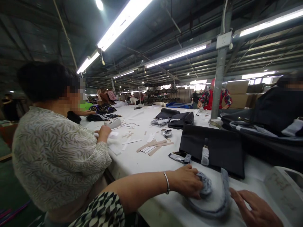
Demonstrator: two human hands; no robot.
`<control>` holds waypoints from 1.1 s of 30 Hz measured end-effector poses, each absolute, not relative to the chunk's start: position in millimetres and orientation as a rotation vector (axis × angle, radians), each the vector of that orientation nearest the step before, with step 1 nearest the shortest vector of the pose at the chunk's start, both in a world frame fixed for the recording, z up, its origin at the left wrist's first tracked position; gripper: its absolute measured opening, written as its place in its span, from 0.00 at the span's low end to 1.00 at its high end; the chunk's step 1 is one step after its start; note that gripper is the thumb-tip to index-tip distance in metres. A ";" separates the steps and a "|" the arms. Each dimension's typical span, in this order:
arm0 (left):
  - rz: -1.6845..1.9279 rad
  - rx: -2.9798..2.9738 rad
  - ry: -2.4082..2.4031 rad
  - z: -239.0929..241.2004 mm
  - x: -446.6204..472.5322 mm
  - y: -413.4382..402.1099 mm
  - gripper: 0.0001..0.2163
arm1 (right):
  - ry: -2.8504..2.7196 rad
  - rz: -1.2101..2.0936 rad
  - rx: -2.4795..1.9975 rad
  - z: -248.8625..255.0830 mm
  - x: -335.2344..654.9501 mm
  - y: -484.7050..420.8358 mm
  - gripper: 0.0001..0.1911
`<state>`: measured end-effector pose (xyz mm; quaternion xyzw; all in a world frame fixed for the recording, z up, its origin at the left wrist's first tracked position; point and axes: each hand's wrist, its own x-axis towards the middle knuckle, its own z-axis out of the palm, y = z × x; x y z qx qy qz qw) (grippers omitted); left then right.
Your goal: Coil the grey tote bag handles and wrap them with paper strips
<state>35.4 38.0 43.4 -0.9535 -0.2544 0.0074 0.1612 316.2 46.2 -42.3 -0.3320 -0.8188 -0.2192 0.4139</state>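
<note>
My left hand [187, 182], with a metal bangle on the wrist, grips one bunched end of a curved grey-blue fabric piece [216, 197] lying on the white table [151, 160]. My right hand [257, 209] rests flat at the bottom right with fingers spread, touching the right edge of the same piece. Just behind lies a flat dark grey bag panel [220, 146] with a white wrapped strap on its front.
A co-worker in a patterned white top [56, 157] sits at the left, hands on white material. Cardboard strips [155, 145], a tape roll [167, 132] and dark bags [181, 119] lie farther back. A metal post [219, 72] stands at right; other people work behind.
</note>
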 end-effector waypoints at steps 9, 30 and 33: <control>0.194 -3.008 -0.644 64.9 15.2 14.9 0.12 | -1.916 -0.174 -1.357 -16.8 284.6 24.9 0.32; 0.144 -3.001 -0.837 63.8 24.2 -1.4 0.13 | -2.028 -0.027 -1.516 -17.9 282.5 26.5 0.28; 0.039 -3.074 -0.906 66.2 16.6 -6.9 0.13 | -2.022 -0.035 -1.512 -17.3 281.5 25.4 0.27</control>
